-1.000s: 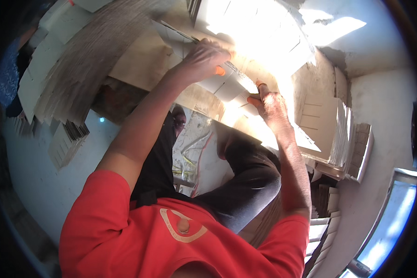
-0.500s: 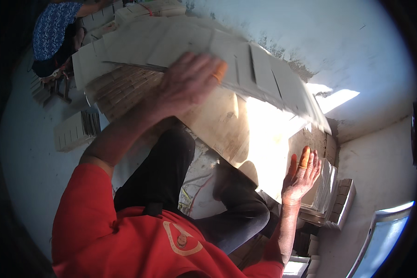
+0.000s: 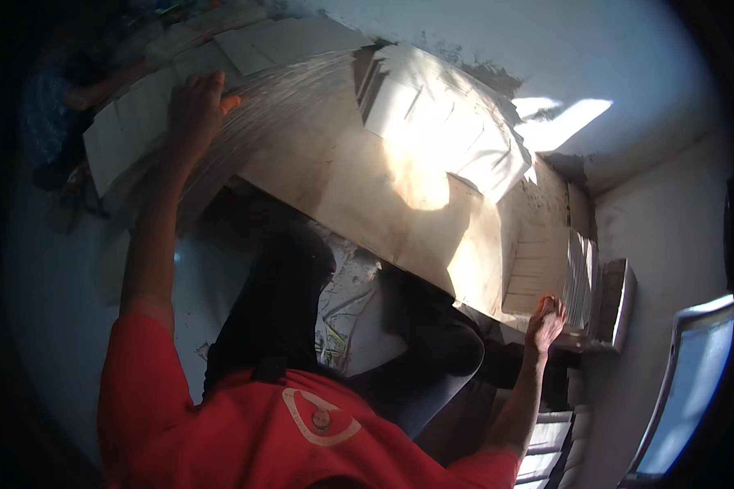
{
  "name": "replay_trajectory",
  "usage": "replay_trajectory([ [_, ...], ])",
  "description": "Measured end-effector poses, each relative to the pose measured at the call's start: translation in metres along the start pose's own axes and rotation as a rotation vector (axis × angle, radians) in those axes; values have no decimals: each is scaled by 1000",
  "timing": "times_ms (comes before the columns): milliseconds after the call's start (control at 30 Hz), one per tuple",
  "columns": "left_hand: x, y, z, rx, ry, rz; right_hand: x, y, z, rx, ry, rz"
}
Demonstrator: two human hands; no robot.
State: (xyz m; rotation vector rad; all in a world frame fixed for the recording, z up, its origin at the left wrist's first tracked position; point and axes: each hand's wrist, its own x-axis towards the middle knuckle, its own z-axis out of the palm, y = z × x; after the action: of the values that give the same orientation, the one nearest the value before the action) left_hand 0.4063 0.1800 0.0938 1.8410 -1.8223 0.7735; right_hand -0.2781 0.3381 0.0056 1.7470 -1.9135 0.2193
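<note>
My left hand (image 3: 197, 114) lies on a fanned-out row of pale cardboard sheets (image 3: 257, 45) at the far left of the table. Its thumb, with an orange cover on it, stands apart from the fingers. To the right, my right hand (image 3: 546, 323) has its fingers curled at the near edge of an upright stack of slotted cardboard sheets (image 3: 538, 261). Whatever those fingers pinch is too small to make out. Another group of cardboard sheets (image 3: 440, 106) lies at the back in bright sunlight, apart from the left row.
The wooden table (image 3: 342, 179) spans the middle, its near edge above my knees. Behind it rises a stained wall (image 3: 628, 57). A person in a blue patterned top (image 3: 45, 114) is at the far left, blurred. More stacked cardboard (image 3: 546, 440) sits low at the right.
My left hand has swept left, and the long row of sheets has split, leaving bare table between two groups. My right hand has moved nearer and right, its spread fingers now curled.
</note>
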Motion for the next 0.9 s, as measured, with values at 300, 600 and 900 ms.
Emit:
replay_trajectory([
  [300, -64, 209, -1, -723, -338, 561, 21, 48, 30, -231, -88, 475],
  [600, -110, 262, 55, -837, -594, 562, 34, 74, 53, -153, -303, 522],
  [900, -111, 254, 61, -796, -667, 469, 59, 68, 29, -11, -272, 566],
])
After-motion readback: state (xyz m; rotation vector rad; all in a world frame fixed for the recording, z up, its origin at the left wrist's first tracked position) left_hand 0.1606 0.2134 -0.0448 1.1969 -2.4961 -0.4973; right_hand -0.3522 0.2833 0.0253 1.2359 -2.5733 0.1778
